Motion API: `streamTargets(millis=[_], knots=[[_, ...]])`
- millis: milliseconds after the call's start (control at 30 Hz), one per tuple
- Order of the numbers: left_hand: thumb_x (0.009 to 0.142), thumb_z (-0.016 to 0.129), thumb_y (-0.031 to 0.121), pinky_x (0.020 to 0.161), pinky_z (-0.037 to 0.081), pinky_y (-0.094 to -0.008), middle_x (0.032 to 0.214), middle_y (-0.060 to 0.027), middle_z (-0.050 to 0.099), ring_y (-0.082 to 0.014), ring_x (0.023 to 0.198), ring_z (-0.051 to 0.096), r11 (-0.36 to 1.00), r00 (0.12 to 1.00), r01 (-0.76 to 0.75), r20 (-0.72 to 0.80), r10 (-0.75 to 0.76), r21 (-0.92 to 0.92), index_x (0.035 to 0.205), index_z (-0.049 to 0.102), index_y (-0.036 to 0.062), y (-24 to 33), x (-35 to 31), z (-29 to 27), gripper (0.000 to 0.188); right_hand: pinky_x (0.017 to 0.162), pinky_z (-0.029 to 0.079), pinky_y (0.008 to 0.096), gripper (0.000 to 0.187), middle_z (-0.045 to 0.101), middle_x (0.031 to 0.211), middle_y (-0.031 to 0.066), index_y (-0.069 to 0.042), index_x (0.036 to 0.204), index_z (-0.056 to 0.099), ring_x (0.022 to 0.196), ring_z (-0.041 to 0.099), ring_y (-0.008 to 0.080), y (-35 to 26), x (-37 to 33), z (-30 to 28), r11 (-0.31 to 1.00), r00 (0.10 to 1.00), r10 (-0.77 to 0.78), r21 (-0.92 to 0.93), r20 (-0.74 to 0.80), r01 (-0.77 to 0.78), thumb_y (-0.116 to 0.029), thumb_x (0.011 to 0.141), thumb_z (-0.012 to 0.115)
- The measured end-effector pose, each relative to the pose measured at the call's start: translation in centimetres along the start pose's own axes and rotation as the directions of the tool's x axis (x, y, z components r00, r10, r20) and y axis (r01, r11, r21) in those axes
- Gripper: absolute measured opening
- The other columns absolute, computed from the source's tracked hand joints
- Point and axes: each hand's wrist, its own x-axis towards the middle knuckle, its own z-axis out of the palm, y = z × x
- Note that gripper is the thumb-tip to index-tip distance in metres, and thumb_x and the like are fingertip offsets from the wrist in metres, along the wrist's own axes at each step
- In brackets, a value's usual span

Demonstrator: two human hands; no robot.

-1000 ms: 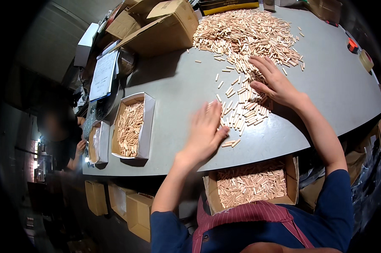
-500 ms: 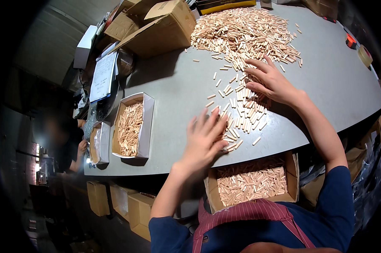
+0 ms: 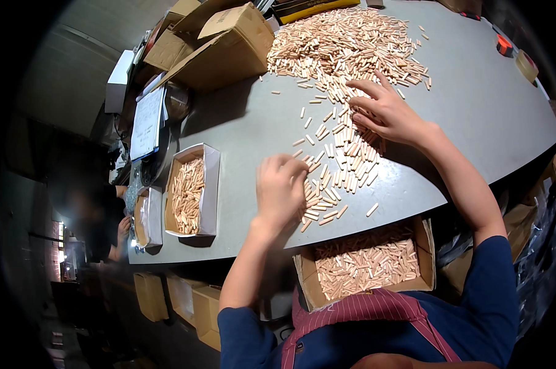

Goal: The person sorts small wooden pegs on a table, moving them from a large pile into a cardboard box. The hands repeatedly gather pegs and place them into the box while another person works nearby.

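Note:
Short wooden dowel pins (image 3: 353, 150) lie loose over the grey table, running from a large heap (image 3: 345, 46) at the far side toward the near edge. My left hand (image 3: 280, 187) is at the left border of the nearer pins, its fingers curled inward; whatever they hold is hidden. Over the pins between heap and edge, my right hand (image 3: 389, 114) has its fingers spread, the fingertips at the pins. Below the table edge, in front of me, an open cardboard box (image 3: 307, 278) holds many more dowel pins.
On the left of the table stand a white carton (image 3: 210, 190) with dowel pins and a smaller box (image 3: 155, 215). Behind them are a clipboard (image 3: 147, 123) and a big cardboard box (image 3: 229, 55). A tape roll (image 3: 526, 66) lies far right. Another person's hand (image 3: 123, 229) shows at far left.
My left hand has moved a little left and its spread fingers have curled in. My right hand stays over the pins, fingers still apart. The whole view has shifted slightly.

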Motion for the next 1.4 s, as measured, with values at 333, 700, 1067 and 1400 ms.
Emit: streamTargets(millis=[333,700,1067,1400], knots=[[0.087,0.075,0.016,0.093,0.048,-0.0404,0.103,-0.0113,0.07,-0.0299,0.105,0.061,0.991,0.996,-0.039,0.071,0.049,-0.131,0.096,0.078,0.0051,1.1,1.0,0.8,0.014,0.126,0.023,0.0682,0.026,0.057,0.149,0.0164,-0.008,0.121,0.067,0.132,0.06,0.0348,0.1,0.0,0.0,1.0,1.0,-0.006,-0.022,0.02,0.007,-0.025,0.102,0.069],[0.092,0.075,0.015,0.092,0.047,-0.0379,0.102,-0.0097,0.072,-0.0256,0.103,0.064,0.965,0.977,0.193,-0.05,-0.205,-0.179,0.097,0.078,0.0046,-3.8,1.1,-1.2,0.013,0.126,0.021,0.0687,0.028,0.056,0.147,0.0177,-0.008,0.122,0.067,0.138,0.056,0.0345,0.4,0.0,0.3,1.0,1.0,-0.006,-0.009,0.005,0.006,-0.021,0.098,0.071],[0.086,0.075,0.012,0.093,0.046,-0.0437,0.101,-0.0105,0.067,-0.0333,0.104,0.06,0.998,0.999,-0.043,0.022,0.042,0.043,0.093,0.076,0.0063,-1.2,1.8,1.3,0.009,0.127,0.019,0.0707,0.024,0.057,0.147,0.0157,-0.009,0.119,0.067,0.136,0.057,0.034,0.7,-0.2,0.1,1.0,0.999,0.011,-0.016,0.043,-0.011,-0.015,0.096,0.072],[0.089,0.071,0.009,0.091,0.046,-0.044,0.1,-0.0114,0.066,-0.0317,0.099,0.062,0.966,0.99,-0.137,0.013,0.138,0.218,0.098,0.072,0.0043,-0.8,1.2,0.9,0.011,0.128,0.019,0.0681,0.032,0.059,0.143,0.0177,-0.008,0.125,0.066,0.14,0.054,0.0344,0.6,-0.1,0.2,1.0,1.0,0.001,-0.014,0.022,-0.001,-0.019,0.096,0.072]])
